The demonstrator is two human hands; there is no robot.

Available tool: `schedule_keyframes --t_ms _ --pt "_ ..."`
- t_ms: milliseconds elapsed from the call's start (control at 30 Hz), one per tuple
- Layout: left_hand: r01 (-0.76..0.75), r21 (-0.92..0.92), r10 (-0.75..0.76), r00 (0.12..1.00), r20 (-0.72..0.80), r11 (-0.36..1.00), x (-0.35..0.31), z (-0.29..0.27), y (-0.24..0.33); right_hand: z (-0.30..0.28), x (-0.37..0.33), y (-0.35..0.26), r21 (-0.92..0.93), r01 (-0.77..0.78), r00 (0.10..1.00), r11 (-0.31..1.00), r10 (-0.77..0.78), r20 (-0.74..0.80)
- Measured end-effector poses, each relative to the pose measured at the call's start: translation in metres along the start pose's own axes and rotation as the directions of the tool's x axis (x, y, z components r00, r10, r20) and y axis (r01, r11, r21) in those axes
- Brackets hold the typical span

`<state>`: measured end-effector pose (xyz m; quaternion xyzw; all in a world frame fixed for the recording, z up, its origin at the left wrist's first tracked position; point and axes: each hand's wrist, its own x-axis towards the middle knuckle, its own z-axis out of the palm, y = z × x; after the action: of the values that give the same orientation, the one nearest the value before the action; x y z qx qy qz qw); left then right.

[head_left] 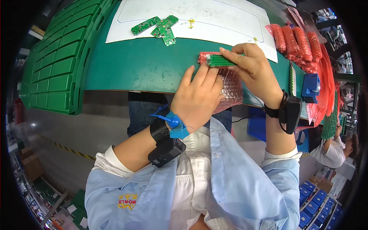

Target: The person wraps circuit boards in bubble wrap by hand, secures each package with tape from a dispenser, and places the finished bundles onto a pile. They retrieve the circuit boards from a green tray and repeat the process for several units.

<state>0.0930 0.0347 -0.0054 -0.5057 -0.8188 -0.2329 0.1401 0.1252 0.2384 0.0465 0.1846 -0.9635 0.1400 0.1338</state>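
Note:
Between the thumb and fingers of my right hand (253, 71) is a green circuit board (220, 60), long and narrow, with a small white part at its left end. A sheet of pink bubble wrap (232, 87) lies beneath it and hangs over the table's near edge. Stretched out over the wrap, the fingers of my left hand (199, 92) reach up to the board's lower left side. Part of the wrap is hidden under both hands. Farther left, several loose green circuit boards (165, 30) overlap in a small pile on white paper.
Stacked green trays (57, 57) stand along the left of the green table (130, 69). White paper (226, 19) covers its far part. At right lie several red bubble-wrapped bundles (293, 40) and a blue tape dispenser (311, 88). Another person (333, 151) is at far right.

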Motion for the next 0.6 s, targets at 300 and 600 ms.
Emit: schedule_keyframes --t_ms 300,600 --pt "0.0 -0.015 0.0 1.0 0.003 1.0 0.0 0.0 -0.001 0.013 -0.001 -0.011 -0.091 -0.111 0.993 0.99 0.107 -0.052" --pt "-0.01 -0.007 0.011 1.0 0.01 1.0 -0.002 0.0 -0.001 0.011 0.006 -0.004 -0.004 -0.088 0.996 0.996 0.087 -0.023"
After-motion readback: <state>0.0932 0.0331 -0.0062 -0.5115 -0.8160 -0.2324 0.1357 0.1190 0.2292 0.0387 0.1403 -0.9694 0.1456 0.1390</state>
